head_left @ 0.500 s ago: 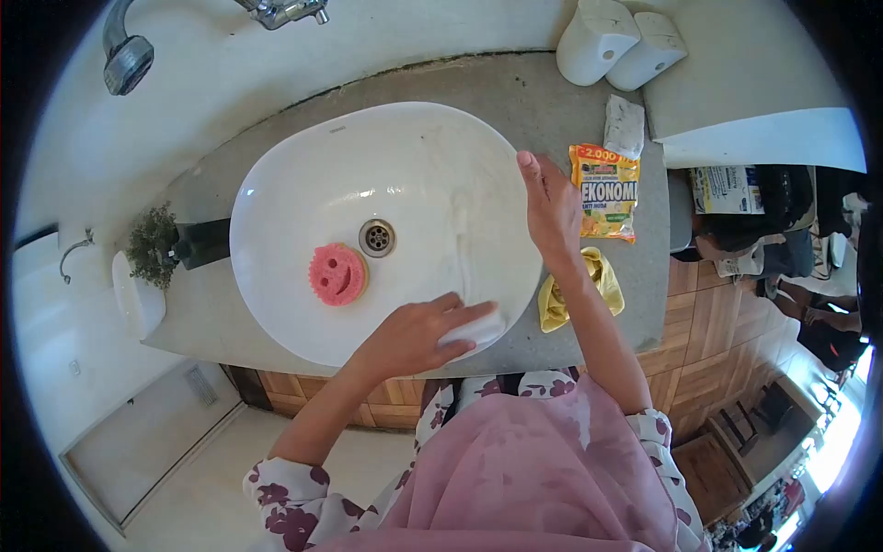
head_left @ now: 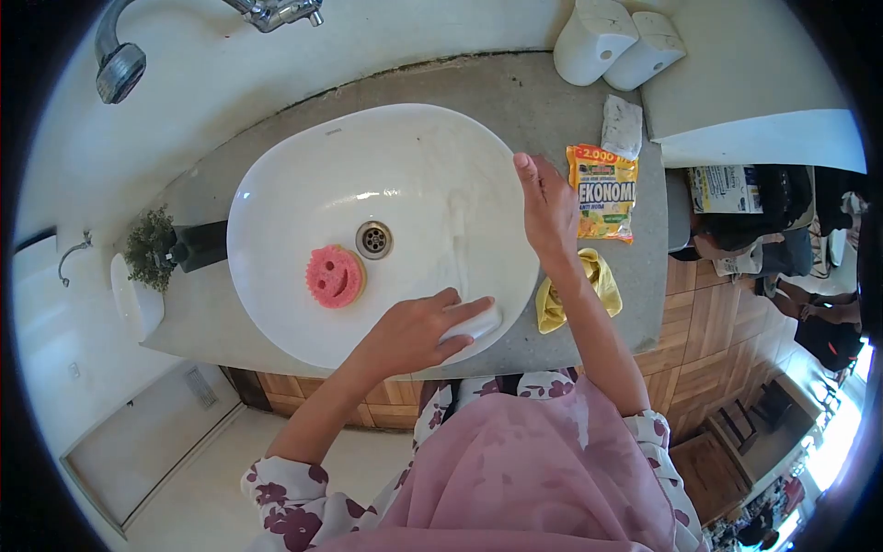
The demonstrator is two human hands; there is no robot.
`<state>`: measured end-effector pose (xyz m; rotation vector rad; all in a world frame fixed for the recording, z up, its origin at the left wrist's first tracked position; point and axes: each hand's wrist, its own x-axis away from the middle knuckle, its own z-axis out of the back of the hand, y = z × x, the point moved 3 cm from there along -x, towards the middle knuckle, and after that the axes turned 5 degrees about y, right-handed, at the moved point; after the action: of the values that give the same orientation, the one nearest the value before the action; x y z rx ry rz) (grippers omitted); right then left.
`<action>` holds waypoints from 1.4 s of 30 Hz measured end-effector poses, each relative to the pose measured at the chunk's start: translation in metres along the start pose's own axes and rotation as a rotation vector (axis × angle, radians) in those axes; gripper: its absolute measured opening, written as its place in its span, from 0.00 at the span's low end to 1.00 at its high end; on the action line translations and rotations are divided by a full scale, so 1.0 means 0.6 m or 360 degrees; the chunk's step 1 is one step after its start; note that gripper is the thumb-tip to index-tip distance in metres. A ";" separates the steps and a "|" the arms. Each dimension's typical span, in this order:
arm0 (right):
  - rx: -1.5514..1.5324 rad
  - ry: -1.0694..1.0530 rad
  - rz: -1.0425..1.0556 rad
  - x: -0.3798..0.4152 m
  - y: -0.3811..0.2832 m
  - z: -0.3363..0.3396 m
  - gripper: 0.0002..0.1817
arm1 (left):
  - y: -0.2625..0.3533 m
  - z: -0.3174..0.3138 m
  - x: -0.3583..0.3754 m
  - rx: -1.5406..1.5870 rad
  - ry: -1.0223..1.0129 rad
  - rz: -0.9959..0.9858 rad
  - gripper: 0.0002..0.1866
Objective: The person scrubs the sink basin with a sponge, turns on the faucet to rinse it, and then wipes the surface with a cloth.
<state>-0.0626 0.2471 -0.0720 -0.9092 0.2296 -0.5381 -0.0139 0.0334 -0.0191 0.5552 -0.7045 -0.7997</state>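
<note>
My left hand (head_left: 414,333) is closed around a white block (head_left: 476,322), which looks like a white sponge, and presses it to the inner wall of the sink (head_left: 303,175) at its near right side. Faint greyish smears run along the white basin above it. My right hand (head_left: 553,210) grips the sink's right rim, thumb on the edge, with the other fingers partly hidden. A pink smiling-face sponge (head_left: 335,277) lies in the basin beside the metal drain (head_left: 373,239). Right of my right hand is a yellow Ekonomi packet (head_left: 603,193).
A yellow cloth (head_left: 602,287) lies on the grey counter (head_left: 635,313) by my right forearm. Behind the packet are a crumpled white wrapper (head_left: 622,127) and two white containers (head_left: 596,44). Left stand a dark faucet (head_left: 200,245) and a plant (head_left: 152,248). People sit farther right.
Both hands keep nearly the same places, the left still holding the white block against the basin wall. The view has shifted very slightly.
</note>
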 end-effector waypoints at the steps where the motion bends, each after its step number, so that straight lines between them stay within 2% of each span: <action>1: -0.0015 0.0011 0.0006 0.001 -0.002 0.001 0.29 | 0.000 0.001 0.010 0.0025 -0.0034 0.0026 0.29; 6: 0.0022 -0.0029 -0.0040 -0.001 0.001 -0.001 0.28 | -0.006 0.011 0.069 0.0057 -0.0205 0.0175 0.28; 9: -0.0041 -0.0007 -0.0049 0.000 -0.001 -0.005 0.28 | 0.005 0.006 0.047 -0.0045 -0.0127 0.0097 0.29; 11: -0.0035 0.0024 -0.0014 0.000 0.000 -0.005 0.28 | 0.010 0.001 0.003 -0.0149 0.0095 -0.0014 0.28; 12: -0.0027 0.0023 -0.0010 0.001 -0.001 -0.004 0.28 | 0.009 0.002 -0.001 -0.0142 0.0100 -0.0017 0.28; 15: -0.0030 -0.0002 -0.0028 0.002 -0.004 -0.006 0.27 | 0.006 0.007 0.010 -0.0129 0.0056 0.0018 0.29; 17: -0.0033 -0.0016 -0.0054 0.001 -0.005 -0.006 0.27 | -0.006 0.009 0.049 -0.0098 -0.0146 0.0168 0.29; 21: -0.0057 -0.0026 -0.0024 0.002 -0.007 -0.007 0.27 | -0.010 0.013 0.062 -0.0024 -0.0209 0.0261 0.28; 23: -0.0050 -0.0008 -0.0070 0.002 -0.007 -0.008 0.26 | 0.002 0.008 0.020 -0.0107 -0.0046 0.0067 0.28; 26: -0.0020 -0.0023 -0.0056 0.001 -0.008 -0.008 0.26 | 0.010 0.016 -0.025 -0.0135 0.0043 0.0040 0.28; 28: -0.0039 -0.0021 -0.0047 0.004 -0.014 -0.007 0.26 | 0.013 0.011 -0.001 -0.0172 0.0106 0.0024 0.27; 30: -0.0068 0.0000 -0.0048 0.001 -0.016 -0.006 0.26 | 0.001 0.013 0.038 -0.0105 -0.0101 0.0149 0.27; 34: -0.0043 -0.0012 -0.0040 0.001 -0.007 -0.012 0.26 | -0.016 0.011 0.072 -0.0095 -0.0152 0.0304 0.28; 37: -0.0050 -0.0010 -0.0024 0.001 -0.010 -0.012 0.26 | -0.008 0.004 0.013 -0.0171 -0.0073 0.0146 0.29; 39: -0.0038 -0.0012 -0.0027 0.001 -0.010 -0.010 0.26 | -0.003 0.007 -0.025 -0.0135 0.0181 0.0051 0.29; 42: -0.0051 -0.0019 -0.0026 0.002 -0.009 -0.013 0.27 | -0.005 0.004 0.003 -0.0196 0.0114 0.0044 0.29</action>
<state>-0.0667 0.2385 -0.0723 -0.9457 0.2207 -0.5455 -0.0163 0.0296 -0.0188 0.4594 -0.5919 -0.7880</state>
